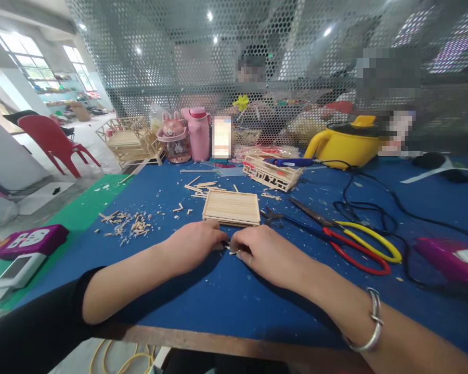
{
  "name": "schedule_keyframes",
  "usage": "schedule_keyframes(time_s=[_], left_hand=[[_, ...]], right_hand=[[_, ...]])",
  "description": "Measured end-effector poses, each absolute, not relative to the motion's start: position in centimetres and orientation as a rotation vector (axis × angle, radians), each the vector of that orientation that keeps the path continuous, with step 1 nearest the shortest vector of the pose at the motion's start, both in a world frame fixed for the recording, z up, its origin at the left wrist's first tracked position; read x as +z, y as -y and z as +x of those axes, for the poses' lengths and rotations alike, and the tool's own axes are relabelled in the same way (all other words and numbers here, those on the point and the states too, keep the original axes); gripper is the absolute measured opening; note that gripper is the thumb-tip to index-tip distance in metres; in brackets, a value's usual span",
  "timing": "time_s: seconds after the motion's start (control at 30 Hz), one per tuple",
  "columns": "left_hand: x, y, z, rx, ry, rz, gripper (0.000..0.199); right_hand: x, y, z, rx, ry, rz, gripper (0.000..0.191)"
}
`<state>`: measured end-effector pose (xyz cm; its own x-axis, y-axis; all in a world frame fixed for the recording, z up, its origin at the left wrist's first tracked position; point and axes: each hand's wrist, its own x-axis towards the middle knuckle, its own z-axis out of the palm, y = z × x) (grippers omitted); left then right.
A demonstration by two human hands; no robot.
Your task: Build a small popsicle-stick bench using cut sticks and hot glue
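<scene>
A flat wooden stick panel (231,206) with raised edges lies on the blue table mat (171,306), just beyond both hands. My left hand (200,240) is closed near the panel's front left corner, its fingertips pinched at something small and dark. Close beside it, my right hand (259,252) is closed too, with a short pale wooden piece (234,252) at its thumb and fingertips. The fingers largely hide what is between them. Loose sticks (205,185) lie behind the panel.
Pliers (275,217) and scissors with red and yellow handles (359,246) lie right. Wood scraps (134,223) lie left. Behind stand a small wooden frame (273,173), a blue tool (292,162), a yellow pot (345,145), a pink bottle (198,135) and a lit phone (222,137).
</scene>
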<state>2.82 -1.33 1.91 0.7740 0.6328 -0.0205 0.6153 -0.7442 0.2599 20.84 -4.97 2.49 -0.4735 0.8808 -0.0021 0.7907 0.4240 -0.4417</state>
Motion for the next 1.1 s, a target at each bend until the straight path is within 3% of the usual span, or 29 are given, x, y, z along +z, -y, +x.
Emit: schedule_keyframes(time_s=[0.37, 0.53, 0.77, 1.1], left_hand=[[3.1, 1.3, 3.0, -0.167, -1.049, 2.691, 0.014], [3.0, 2.3, 2.2, 0.014, -1.06, 2.712, 0.019], [3.8, 2.8, 2.8, 0.662, -1.038, 1.531, 0.015], [1.5, 2.6, 4.0, 0.554, -0.947, 0.789, 0.008]], right_hand=[[1.3, 4.8, 20.6, 0.482, 2.442, -1.516, 0.013], [1.9, 5.4, 20.3, 0.369, 2.504, -1.599, 0.016], [3.1, 5.2, 21.3, 0.399, 2.542, -1.592, 0.013], [5.2, 4.8, 23.9, 0.545, 2.454, -1.379, 0.016]])
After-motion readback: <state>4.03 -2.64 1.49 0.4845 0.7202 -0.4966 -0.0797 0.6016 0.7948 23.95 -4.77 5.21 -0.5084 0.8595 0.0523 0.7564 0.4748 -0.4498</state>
